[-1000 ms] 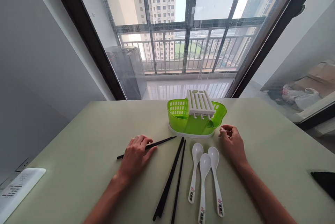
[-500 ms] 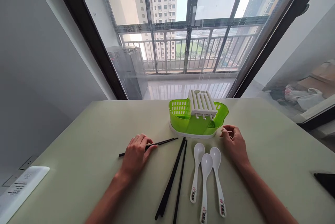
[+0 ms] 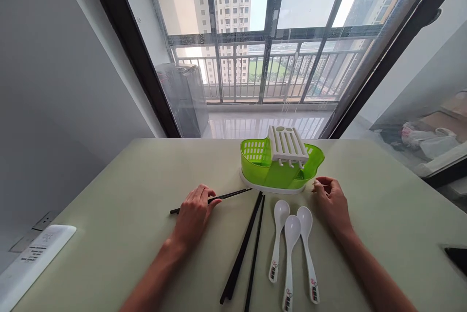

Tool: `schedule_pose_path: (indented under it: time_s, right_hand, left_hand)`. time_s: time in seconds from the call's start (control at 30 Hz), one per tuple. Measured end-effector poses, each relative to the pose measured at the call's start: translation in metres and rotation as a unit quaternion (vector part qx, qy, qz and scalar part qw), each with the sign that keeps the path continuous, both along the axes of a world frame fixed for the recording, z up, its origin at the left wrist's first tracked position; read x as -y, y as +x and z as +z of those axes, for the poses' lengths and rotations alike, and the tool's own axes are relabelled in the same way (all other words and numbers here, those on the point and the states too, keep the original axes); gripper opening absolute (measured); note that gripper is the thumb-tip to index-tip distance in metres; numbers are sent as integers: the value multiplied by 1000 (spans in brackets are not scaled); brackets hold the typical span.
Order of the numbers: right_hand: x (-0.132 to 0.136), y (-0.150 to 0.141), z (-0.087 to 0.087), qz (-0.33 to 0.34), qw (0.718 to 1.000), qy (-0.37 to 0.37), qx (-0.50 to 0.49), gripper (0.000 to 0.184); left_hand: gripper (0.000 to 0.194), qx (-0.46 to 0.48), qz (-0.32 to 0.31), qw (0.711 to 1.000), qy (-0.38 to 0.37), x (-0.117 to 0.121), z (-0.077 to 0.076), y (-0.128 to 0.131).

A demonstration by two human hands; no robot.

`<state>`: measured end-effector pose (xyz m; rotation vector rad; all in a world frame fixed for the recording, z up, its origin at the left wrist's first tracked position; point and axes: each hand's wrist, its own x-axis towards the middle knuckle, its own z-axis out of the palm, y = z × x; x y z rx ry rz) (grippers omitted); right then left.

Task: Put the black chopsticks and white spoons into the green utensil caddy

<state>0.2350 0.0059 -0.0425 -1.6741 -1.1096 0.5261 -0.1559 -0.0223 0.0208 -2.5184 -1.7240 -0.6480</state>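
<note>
My left hand lies on the table with its fingers closed round a pair of black chopsticks, whose ends stick out on both sides. My right hand rests beside the right end of a green plastic cutlery basket. Its fingers are curled, thumb against fingertips, and I cannot make out whether anything is between them. Several more black chopsticks lie lengthwise between the hands. Three white spoons lie side by side to the right of these, bowls toward the basket.
A slotted white rack with small hooks sits across the basket's top. On the pale green table, a white power strip lies at the left edge and a dark object at the right edge. Behind the table stands a glass door.
The whole view has shifted slightly, so things appear a little farther right. Relative to the table, both hands, the chopsticks, spoons and basket look almost unmoved.
</note>
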Motion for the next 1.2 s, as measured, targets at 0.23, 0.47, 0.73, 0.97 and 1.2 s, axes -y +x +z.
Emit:
schedule_pose_path:
  time_s: [0.23,0.47,0.73,0.97,1.2]
  right_hand:
    - [0,0,-2,-1,1000,-3,-5,38]
    - [0,0,-1,-6,1000,-7,0,37]
    - [0,0,-1,-3,1000,-6,3,35]
    - [0,1,-1,4,1000,-5,4,39]
    - [1,2,0,3,1000,-7,4,40]
  left_hand:
    - [34,-11,6,1000,-5,2,-1,1]
    - [39,-36,-8,999,-12,3,-3,2]
    - [21,-16,-11,999,-44,3,-3,2]
    - [28,-26,-1,1000,-17,1,-6,1]
    - [38,-69,5,997,21,-2,-17,4]
